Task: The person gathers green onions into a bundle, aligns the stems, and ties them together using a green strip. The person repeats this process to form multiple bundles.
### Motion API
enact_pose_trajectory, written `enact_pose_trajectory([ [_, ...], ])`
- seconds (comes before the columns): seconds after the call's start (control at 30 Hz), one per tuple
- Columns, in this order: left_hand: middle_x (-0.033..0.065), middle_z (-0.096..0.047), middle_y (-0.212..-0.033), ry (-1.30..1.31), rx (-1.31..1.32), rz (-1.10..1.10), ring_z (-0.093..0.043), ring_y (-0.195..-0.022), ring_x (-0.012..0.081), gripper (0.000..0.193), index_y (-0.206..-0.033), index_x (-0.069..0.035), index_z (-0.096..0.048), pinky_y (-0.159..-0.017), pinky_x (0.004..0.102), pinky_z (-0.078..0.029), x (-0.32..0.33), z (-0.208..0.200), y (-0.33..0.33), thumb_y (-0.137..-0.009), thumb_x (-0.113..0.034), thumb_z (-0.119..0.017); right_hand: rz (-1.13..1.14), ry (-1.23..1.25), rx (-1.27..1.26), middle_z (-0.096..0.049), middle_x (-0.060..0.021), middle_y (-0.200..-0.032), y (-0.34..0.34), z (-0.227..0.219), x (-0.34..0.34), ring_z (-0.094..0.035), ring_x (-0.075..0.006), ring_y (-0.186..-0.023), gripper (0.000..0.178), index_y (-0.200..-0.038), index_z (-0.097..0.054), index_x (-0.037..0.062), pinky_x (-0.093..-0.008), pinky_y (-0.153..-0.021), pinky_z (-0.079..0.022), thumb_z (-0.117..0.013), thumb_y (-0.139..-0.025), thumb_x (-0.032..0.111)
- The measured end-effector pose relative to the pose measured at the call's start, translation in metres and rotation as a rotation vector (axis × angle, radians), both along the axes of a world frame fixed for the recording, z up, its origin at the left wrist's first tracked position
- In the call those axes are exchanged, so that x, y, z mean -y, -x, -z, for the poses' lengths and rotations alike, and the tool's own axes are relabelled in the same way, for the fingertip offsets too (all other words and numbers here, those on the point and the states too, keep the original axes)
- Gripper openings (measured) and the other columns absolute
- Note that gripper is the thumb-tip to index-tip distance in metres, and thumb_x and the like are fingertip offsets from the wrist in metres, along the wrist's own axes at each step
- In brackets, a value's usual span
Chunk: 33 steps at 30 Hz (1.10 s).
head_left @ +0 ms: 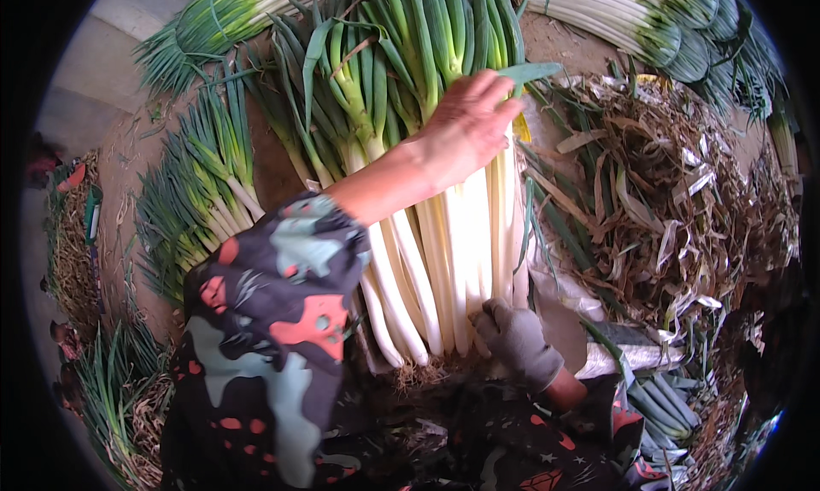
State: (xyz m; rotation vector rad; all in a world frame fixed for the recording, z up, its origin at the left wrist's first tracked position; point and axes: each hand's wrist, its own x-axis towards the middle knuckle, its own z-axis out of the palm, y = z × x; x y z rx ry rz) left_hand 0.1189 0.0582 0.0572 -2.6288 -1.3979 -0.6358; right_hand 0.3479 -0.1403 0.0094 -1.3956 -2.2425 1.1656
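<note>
A row of long green onions (454, 252) lies in front of me, white stalks toward me and green leaves pointing away. My bare left hand (470, 128) reaches across the row, its fingers curled over the upper part of a stalk at the right edge. A loose green leaf (531, 71) sticks out beside those fingers. Lower down, my right hand (518, 341), in a grey glove, is closed at the root end of a stalk on the same side. Its fingertips are partly hidden. Tangled brown roots (417, 375) show at the near ends.
Smaller green onions (213, 179) lie to the left. Bundled green onions (226, 17) are at the far left, with more bundles (649, 21) at the far right. A heap of dry, peeled leaves (675, 184) covers the right side. Cut green leaves (662, 406) lie at the near right.
</note>
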Motion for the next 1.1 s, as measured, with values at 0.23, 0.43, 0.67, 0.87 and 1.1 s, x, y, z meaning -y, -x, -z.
enact_pose_trajectory([
  [0.23,0.02,-0.057,-0.108,0.294,-0.068,-0.358,-0.06,-0.105,0.0328,0.053,-0.13,-0.002,-0.042,-0.091,0.0466,-0.052,-0.081,0.001,0.004,-0.086,-0.012,-0.068,-0.028,-0.069,-0.02,-0.064,-0.0164,-0.063,0.0,-0.003,-0.001,-0.063,-0.0365,-0.055,0.019,-0.086,-0.059,0.0089,-0.0473,-0.049,-0.05,-0.064,-0.089,0.027],
  [0.43,0.0237,-0.058,-0.116,-0.106,0.457,-0.474,-0.057,-0.115,0.0349,0.065,-0.141,-0.013,-0.032,-0.093,0.0519,-0.051,-0.082,0.023,0.04,-0.085,-0.006,-0.066,-0.042,-0.007,0.002,-0.065,-0.0157,-0.066,-0.002,0.001,-0.001,-0.064,-0.0366,-0.057,0.018,-0.087,-0.06,0.0089,-0.0471,-0.051,-0.051,-0.064,-0.089,0.027],
  [0.67,0.0147,-0.037,-0.152,0.084,-0.064,-0.571,-0.024,-0.146,0.03,0.066,-0.146,-0.011,-0.042,-0.117,0.0478,-0.018,-0.105,0.036,0.06,-0.092,-0.048,-0.055,-0.04,-0.062,0.011,-0.065,-0.0157,-0.069,-0.002,-0.009,0.0,-0.064,-0.0361,-0.057,0.018,-0.093,-0.06,0.0089,-0.0474,-0.05,-0.051,-0.065,-0.088,0.026],
  [0.87,0.017,-0.037,-0.152,0.05,0.077,-0.503,-0.027,-0.143,0.031,0.062,-0.141,-0.011,-0.048,-0.117,0.0488,-0.02,-0.111,0.056,0.044,-0.094,-0.05,-0.052,0.008,-0.232,0.1,-0.06,-0.0116,-0.067,0.009,-0.001,-0.003,-0.059,-0.031,-0.05,0.016,-0.088,-0.058,0.0117,-0.0428,-0.043,-0.046,-0.07,-0.082,0.021],
  [1.1,0.0191,-0.044,-0.145,0.086,0.093,-0.449,-0.035,-0.139,0.0329,0.058,-0.141,-0.008,-0.046,-0.115,0.0474,-0.022,-0.098,0.045,0.037,-0.097,-0.045,-0.05,0.084,0.031,-0.008,-0.063,-0.0186,-0.066,0.016,0.005,-0.01,-0.063,-0.0403,-0.058,0.013,-0.088,-0.056,0.0078,-0.0501,-0.053,-0.05,-0.063,-0.086,0.019],
])
